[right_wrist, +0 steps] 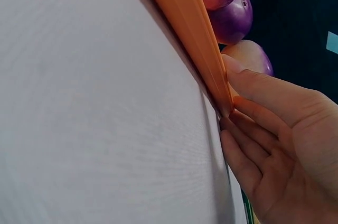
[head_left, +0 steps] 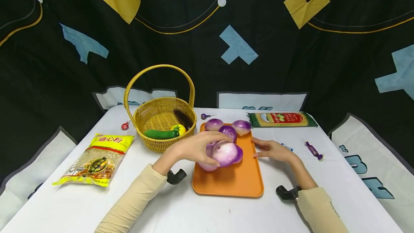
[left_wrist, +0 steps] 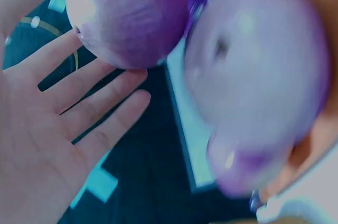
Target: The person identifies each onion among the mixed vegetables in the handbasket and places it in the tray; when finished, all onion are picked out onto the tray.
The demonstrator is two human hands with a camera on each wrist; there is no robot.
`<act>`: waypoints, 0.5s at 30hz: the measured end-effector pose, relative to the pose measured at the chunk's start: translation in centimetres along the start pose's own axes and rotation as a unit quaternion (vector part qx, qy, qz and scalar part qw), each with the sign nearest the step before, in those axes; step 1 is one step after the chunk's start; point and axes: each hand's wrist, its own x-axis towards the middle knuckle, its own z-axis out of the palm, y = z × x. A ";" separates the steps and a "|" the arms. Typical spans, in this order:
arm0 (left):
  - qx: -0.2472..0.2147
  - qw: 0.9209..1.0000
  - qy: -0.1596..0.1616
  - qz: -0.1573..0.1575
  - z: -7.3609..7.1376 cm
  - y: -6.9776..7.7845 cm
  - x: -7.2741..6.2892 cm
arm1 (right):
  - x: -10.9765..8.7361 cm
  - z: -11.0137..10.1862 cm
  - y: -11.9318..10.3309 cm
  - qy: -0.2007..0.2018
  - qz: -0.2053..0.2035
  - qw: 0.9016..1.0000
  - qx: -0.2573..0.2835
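My left hand (head_left: 202, 146) holds a purple onion (head_left: 224, 153) between thumb and fingers over the orange tray (head_left: 231, 184). In the left wrist view, the held onion (left_wrist: 129, 18) lies against the fingertips, and a blurred onion (left_wrist: 259, 60) appears beside it. Several more purple onions (head_left: 241, 127) are grouped on the far half of the tray, partly hidden by the left hand. At the tray's right edge, my right hand (head_left: 273, 150) touches the rim with thumb and extended fingers. The right wrist view shows its thumb and fingertips against the orange rim (right_wrist: 195, 28).
Left of the tray stands a wicker basket (head_left: 165, 98) with a cucumber (head_left: 160, 134), a yellow pepper (head_left: 179, 129) and an eggplant (head_left: 183, 118). A pasta bag (head_left: 97, 159) lies at left, a green-red packet (head_left: 283, 119) behind. Wrapped candies (head_left: 313, 151) lie at right; lollipops (head_left: 125, 126) lie farther back.
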 end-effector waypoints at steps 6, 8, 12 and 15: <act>0.050 0.998 -0.032 0.035 3.0 1.0 1.3 | -0.3 -0.1 0.0 0.005 0.001 1.000 0.000; 0.062 0.997 -0.034 0.035 3.6 1.1 1.4 | -0.3 -0.2 0.0 0.004 -0.001 1.000 0.001; 0.093 0.995 -0.034 0.011 4.4 1.3 1.5 | -0.4 -0.4 0.0 0.003 -0.009 1.000 -0.002; 0.116 0.992 -0.040 0.005 5.0 1.4 1.7 | -0.4 -0.5 0.0 0.004 -0.014 1.000 -0.007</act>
